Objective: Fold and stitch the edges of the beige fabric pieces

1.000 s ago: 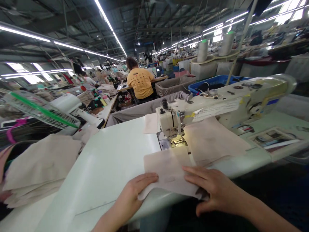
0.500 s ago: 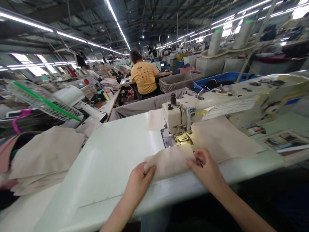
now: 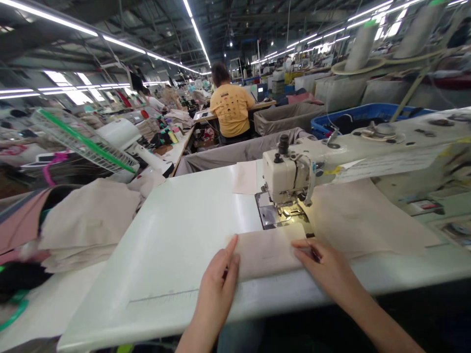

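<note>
A folded beige fabric piece (image 3: pixel 270 252) lies on the pale sewing table in front of the sewing machine's (image 3: pixel 283 179) presser foot. At its left end, my left hand (image 3: pixel 219 274) grips the edge, the index finger stretched along the corner and the thumb lower down. My right hand (image 3: pixel 324 262) pinches the right end between thumb and fingers. Something small and dark shows within the right fingers; I cannot make it out. The metal needle plate (image 3: pixel 270 215) is just beyond the fabric, under the lit machine head. Another larger beige panel (image 3: pixel 349 215) spreads to the right, under the machine arm.
A small beige piece (image 3: pixel 245 177) lies behind the machine head. Stacked beige fabric (image 3: pixel 88 220) sits at left, near a white fan (image 3: pixel 88 142) with a green strip. Ahead are a grey cloth bin (image 3: pixel 221 159), a blue crate (image 3: pixel 353 115) and a seated person (image 3: pixel 231 108) in yellow.
The fabric now lies flatter and straighter, a little nearer the table's front edge. My left index finger has stretched out along its corner. The whole view has shifted, moving the scene rightward.
</note>
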The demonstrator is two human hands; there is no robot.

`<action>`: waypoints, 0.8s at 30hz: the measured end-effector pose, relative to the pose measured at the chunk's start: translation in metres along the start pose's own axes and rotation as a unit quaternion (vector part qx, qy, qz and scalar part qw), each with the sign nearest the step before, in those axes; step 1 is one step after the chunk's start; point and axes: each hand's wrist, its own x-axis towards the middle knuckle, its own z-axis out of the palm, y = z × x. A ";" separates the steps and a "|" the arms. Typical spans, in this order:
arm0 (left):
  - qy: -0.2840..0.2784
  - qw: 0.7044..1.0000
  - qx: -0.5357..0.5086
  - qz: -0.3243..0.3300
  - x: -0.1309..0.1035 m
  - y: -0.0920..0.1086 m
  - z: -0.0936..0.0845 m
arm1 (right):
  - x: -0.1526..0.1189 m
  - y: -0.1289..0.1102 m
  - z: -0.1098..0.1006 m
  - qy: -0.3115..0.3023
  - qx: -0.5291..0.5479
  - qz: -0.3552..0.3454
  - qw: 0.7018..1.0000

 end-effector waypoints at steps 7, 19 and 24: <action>-0.019 1.000 0.025 0.000 0.006 0.003 0.000 | -0.004 0.006 0.002 0.001 -0.023 -0.024 0.999; -0.022 0.999 0.030 -0.012 -0.001 0.002 0.004 | -0.008 0.007 -0.004 -0.013 -0.057 -0.017 0.998; -0.018 1.000 0.017 -0.009 0.000 0.003 0.003 | -0.010 0.008 0.000 0.014 -0.063 -0.026 0.998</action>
